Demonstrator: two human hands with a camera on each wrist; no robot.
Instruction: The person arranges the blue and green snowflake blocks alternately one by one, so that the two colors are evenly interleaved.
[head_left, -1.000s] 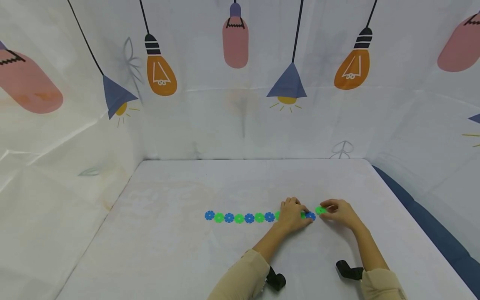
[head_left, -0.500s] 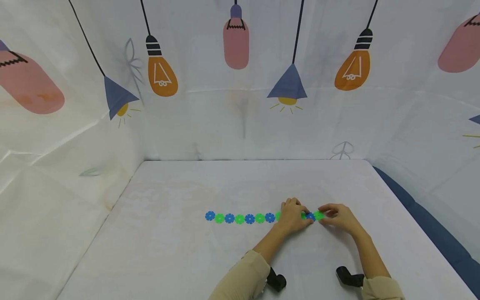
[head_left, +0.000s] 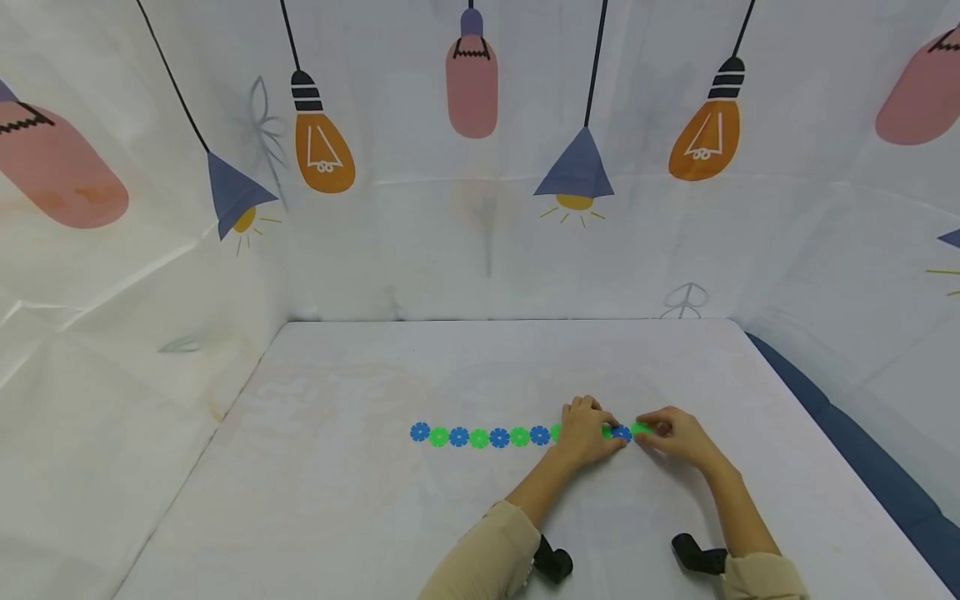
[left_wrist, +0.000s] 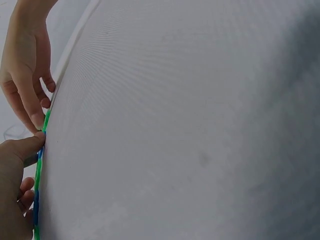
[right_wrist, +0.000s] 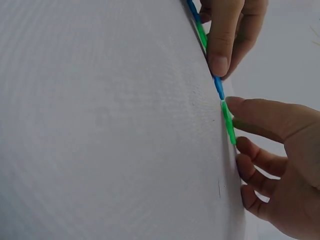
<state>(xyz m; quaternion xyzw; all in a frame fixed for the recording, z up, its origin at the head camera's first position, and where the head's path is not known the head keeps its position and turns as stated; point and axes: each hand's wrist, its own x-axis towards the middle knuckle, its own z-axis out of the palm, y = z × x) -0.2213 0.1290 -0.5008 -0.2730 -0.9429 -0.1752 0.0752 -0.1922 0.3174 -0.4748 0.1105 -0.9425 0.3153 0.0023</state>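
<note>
Head view, lower right of centre: left hand (head_left: 588, 433) pinches the blue disc (head_left: 620, 432), right hand (head_left: 675, 435) pinches the green disc (head_left: 640, 428), on the table (head_left: 337, 500).

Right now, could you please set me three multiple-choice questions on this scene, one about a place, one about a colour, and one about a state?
1. Where does the row of discs lie?
A. on the white table
B. on the blue strip
C. on the wall

2. Which colours alternate in the row?
A. red and yellow
B. blue and green
C. pink and orange

3. What is the right hand doing?
A. resting flat, apart from the row
B. pinching the green end disc
C. raised in the air

Answers:
1 A, the row sits on the white table.
2 B, the discs run blue, green, blue.
3 B, its fingers pinch the green end disc beside the left hand.
</note>
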